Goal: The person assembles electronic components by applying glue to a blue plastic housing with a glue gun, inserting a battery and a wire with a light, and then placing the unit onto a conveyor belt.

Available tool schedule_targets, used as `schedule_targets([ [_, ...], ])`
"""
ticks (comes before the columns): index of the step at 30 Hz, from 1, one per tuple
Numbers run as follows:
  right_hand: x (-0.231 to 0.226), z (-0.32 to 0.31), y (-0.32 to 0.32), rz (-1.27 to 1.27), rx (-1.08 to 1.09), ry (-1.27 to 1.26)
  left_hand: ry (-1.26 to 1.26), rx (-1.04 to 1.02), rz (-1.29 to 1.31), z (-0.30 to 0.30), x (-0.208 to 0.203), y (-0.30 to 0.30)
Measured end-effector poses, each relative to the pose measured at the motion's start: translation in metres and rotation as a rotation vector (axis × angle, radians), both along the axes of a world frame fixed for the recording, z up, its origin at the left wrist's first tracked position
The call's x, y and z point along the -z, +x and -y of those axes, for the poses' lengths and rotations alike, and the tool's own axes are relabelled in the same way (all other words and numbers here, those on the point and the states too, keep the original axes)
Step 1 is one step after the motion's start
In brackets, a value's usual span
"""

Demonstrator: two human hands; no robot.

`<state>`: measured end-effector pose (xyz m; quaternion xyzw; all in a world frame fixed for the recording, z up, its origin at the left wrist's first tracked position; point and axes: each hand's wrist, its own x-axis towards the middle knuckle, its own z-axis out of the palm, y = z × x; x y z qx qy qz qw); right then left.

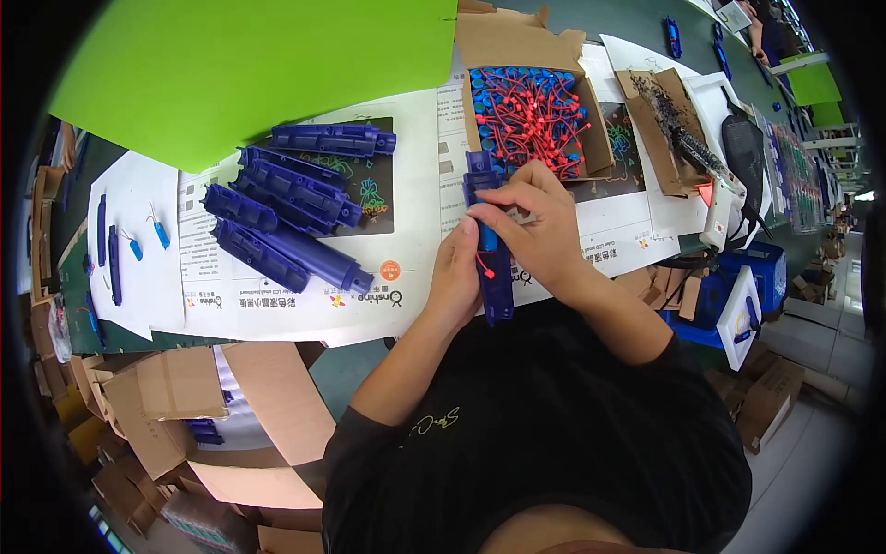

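My left hand (455, 272) grips the lower part of a long dark blue plastic housing (496, 295) held upright over the table edge. My right hand (528, 222) pinches a small light blue part with a red wire (485, 261) against the middle of that housing. A red wire end hangs just below my right fingers. Behind the hands stands an open cardboard box (531, 42) full of small blue parts with red wires (528, 115). To the left lies a pile of several dark blue housings (291, 208) on white printed sheets.
A bright green sheet (249, 65) covers the far left of the table. A second cardboard box with dark small parts (666, 125) and a white glue gun (722, 208) lie at the right. Loose blue parts (138, 245) lie far left. Cardboard cartons (175, 406) stand below the table edge.
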<state>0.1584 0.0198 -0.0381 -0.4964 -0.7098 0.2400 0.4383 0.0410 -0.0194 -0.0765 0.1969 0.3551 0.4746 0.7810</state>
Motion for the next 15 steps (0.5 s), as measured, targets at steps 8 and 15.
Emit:
schedule_targets([
  [8, -0.018, 0.006, 0.021, 0.13, -0.27, -0.206, 0.052, -0.04, -0.11, 0.0, 0.008, -0.001],
  [15, -0.043, 0.016, 0.032, -0.363, -0.283, -0.702, 0.16, 0.333, -0.148, -0.003, -0.031, -0.012],
])
